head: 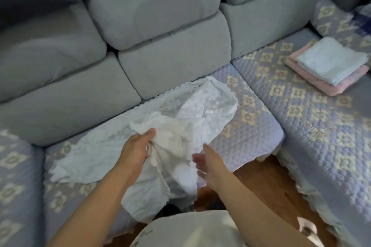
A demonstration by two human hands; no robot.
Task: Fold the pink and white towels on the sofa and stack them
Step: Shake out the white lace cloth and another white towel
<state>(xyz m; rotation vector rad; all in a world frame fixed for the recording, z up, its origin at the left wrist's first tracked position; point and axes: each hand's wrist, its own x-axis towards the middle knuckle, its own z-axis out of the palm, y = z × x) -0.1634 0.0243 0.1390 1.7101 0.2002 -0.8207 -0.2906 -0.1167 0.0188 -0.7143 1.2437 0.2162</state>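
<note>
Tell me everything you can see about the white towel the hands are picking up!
The white towel is thin, soft-looking cloth with a faint woven flower pattern and a wavy, scalloped edge. It is unfolded and crumpled, spread across the quilted sofa seat, with one part hanging over the front edge toward the floor. The left hand grips a bunched part near its middle. The right hand is open beside it; whether it touches is unclear.

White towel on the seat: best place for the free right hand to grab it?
The right hand should pinch the white towel at its loose far-right edge, coming from the right. The left hand bunches the near middle; that edge lies flat and clear.
</note>
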